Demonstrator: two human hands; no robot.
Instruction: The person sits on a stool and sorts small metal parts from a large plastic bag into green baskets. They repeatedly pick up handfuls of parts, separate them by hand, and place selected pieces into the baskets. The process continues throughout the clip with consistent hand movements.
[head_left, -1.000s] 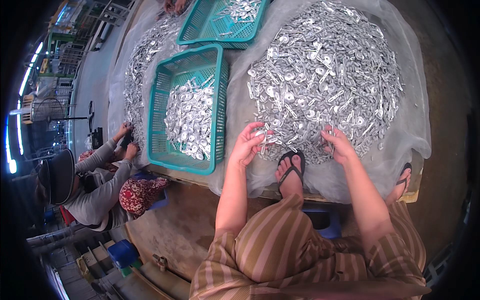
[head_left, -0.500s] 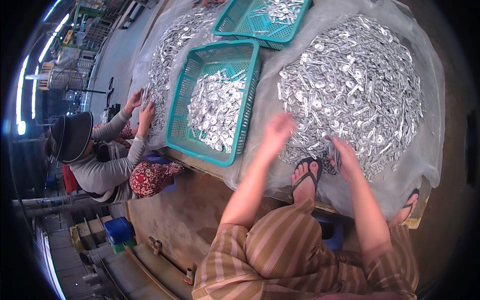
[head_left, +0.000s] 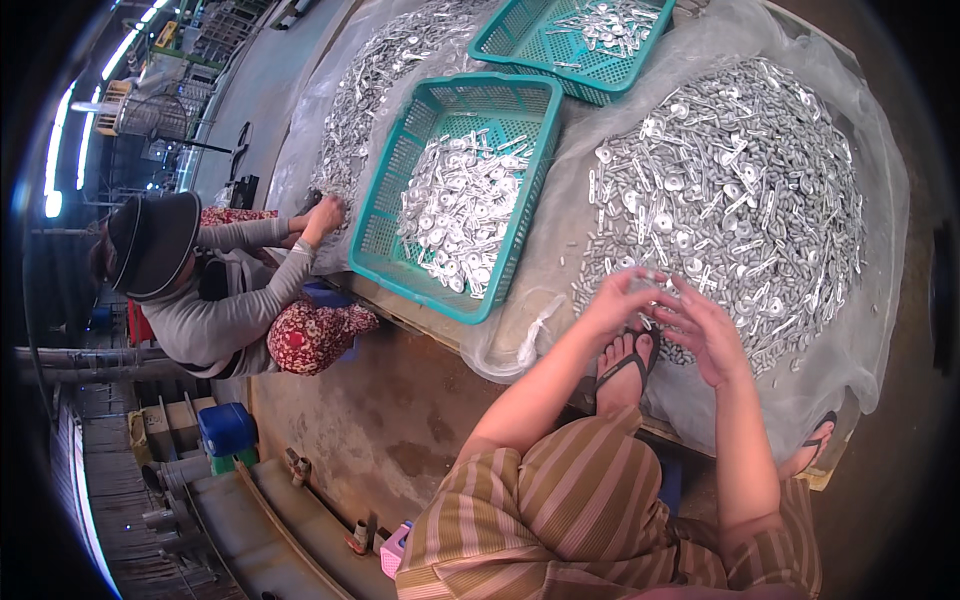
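Note:
A wide heap of small silver-grey metal parts [head_left: 730,200] lies in front of me, with round discs, slotted strips and short pellet-like pieces mixed together. Over its near edge, my left hand [head_left: 622,300] and my right hand [head_left: 708,328] meet fingertip to fingertip. Fingers on both hands are curled inward, and whatever is between them is too small to name. Left of the heap, a green plastic basket [head_left: 545,160] holds loose silver discs and strips. A second green basket [head_left: 655,50] behind it holds fewer of these parts.
Translucent sheeting [head_left: 880,200] lies under the heap. My sandalled foot [head_left: 622,368] rests at the near edge below my hands. At the left, a person in a dark hat [head_left: 155,245] handles another pile of parts [head_left: 350,130]. A blue container [head_left: 228,430] stands lower left.
My left hand has moved right, away from the basket side, to meet my right hand. The silver piece seen in my right hand is no longer distinct. The other person's hands have lowered to their pile.

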